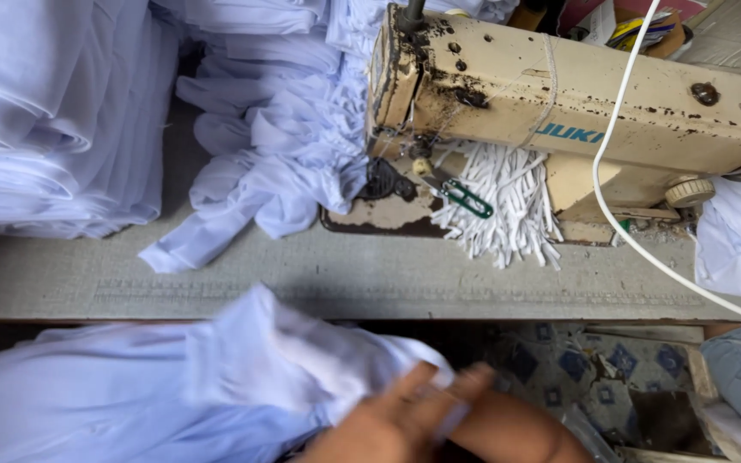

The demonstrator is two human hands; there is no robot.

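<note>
White cloth (216,386) bunched low, below table edge (345,291). Blurred hands: left hand (379,424) pinching cloth edge, right hand (508,429) fingers unclear. Best to pull edge flat, slow, before lifting toward sewing machine (559,94).

A sewing machine (559,103) stands at the back right of the bench (370,274), cloth stacks (53,111) to its left, snips (460,195) under its arm, loose cloth (173,386) below the front edge

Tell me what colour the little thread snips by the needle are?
Green handle on the thread snips, seen from the head camera.
</note>
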